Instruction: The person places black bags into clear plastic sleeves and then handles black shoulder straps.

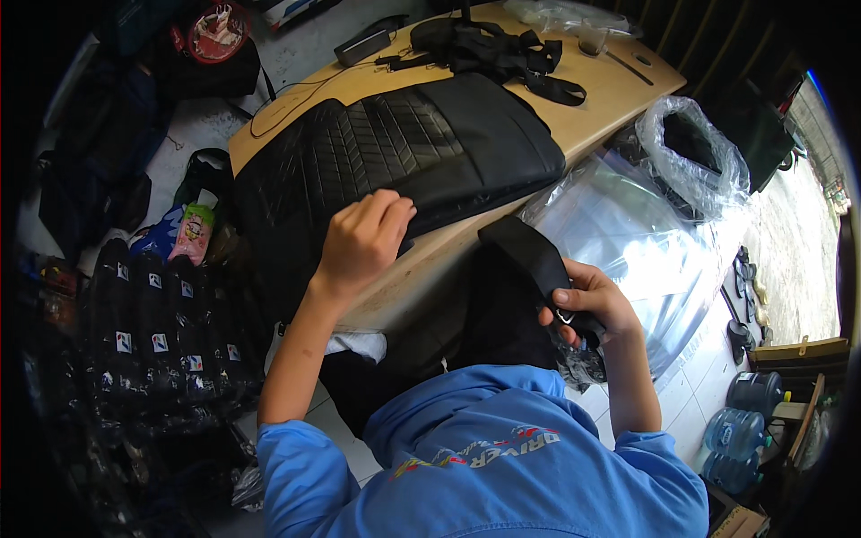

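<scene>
A black leather-look seat cover (386, 148) with chevron stitching lies across the near side of the wooden table (650, 65). My left hand (363, 240) is closed at its near edge, fingers curled and pinching there; the fingertips are partly hidden. Lower and to the right, my right hand (594, 303) grips a wide black strap (529, 255) that hangs in front of the table edge. A small shiny metal piece, perhaps a buckle, shows by the right thumb.
A heap of black straps (489, 49) lies at the table's back, near a dark box (361, 48) with a cable. Plastic sheeting (619, 233) and a plastic-lined bin (691, 148) stand right. Wrapped black rolls (152, 332) lie left; water jugs (737, 430) sit lower right.
</scene>
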`<state>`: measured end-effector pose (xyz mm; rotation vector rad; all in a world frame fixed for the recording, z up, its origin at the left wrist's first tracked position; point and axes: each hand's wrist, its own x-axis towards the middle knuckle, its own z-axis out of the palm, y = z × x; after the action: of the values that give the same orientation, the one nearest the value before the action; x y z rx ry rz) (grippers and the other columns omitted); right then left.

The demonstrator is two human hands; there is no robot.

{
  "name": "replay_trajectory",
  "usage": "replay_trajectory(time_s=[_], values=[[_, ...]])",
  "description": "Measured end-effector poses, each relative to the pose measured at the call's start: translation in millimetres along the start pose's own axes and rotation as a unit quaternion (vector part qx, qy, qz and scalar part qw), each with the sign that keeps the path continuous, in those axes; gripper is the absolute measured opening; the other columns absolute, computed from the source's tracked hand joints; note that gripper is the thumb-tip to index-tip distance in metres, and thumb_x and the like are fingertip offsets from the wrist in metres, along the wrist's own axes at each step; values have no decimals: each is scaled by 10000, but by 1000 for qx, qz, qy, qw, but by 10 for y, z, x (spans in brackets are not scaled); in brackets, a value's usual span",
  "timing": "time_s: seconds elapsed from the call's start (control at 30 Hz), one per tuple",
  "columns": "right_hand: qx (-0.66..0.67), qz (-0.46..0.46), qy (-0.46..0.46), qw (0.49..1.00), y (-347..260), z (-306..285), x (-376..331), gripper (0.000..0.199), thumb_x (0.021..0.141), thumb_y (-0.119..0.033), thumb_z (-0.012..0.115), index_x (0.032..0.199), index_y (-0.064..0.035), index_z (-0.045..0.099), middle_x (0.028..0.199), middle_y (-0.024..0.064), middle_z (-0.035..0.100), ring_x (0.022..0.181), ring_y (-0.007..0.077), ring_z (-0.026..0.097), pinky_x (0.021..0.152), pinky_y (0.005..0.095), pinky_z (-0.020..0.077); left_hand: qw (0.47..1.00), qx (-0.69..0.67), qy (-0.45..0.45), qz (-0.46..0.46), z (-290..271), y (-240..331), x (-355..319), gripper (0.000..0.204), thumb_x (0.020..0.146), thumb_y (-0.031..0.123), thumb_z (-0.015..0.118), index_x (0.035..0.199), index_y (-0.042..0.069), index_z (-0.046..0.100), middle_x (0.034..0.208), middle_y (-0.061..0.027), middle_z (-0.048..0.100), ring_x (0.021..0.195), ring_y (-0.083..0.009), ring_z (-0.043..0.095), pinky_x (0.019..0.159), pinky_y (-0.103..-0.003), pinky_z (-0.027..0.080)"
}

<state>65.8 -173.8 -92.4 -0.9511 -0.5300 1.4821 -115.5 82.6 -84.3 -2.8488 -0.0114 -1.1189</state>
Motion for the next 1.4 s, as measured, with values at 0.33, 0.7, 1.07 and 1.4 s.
replay_trajectory(time_s=[0.33, 0.7, 1.07, 1.4], values=[[165, -113, 129, 971, -172, 553, 1285, 483, 898, -127, 553, 1314, -21, 332, 950, 190, 594, 819, 208, 640, 675, 340, 569, 971, -111, 161, -136, -129, 100, 486, 60, 816, 4, 612, 869, -18, 594, 793, -134, 566, 670, -288, 595, 592, -338, 475], [-127, -122, 256, 950, -165, 510, 1973, 218, 790, -78, 515, 914, 82, 596, 822, 159, 620, 689, 240, 611, 560, 373, 486, 972, -117, 138, -153, -207, 210, 579, 50, 837, 25, 592, 869, -12, 594, 779, -127, 571, 639, -260, 583, 567, -320, 466], [-317, -237, 317, 862, -215, -1154, 612, 385, 865, -133, 563, 1242, -75, 515, 1032, 85, 601, 910, 174, 598, 717, 297, 496, 947, -154, -239, -147, -111, 363, 474, 171, 820, 202, 634, 916, 61, 624, 844, -101, 609, 751, -284, 621, 658, -378, 495], [-575, -275, 251, 728, -534, -1548, 1117, 248, 791, -144, 618, 1008, -32, 662, 976, 162, 643, 860, 230, 636, 783, 351, 489, 979, -129, -154, 31, 1422, 179, 1701, 160, 855, 155, 535, 951, 61, 621, 932, -83, 609, 842, -292, 601, 723, -377, 485]])
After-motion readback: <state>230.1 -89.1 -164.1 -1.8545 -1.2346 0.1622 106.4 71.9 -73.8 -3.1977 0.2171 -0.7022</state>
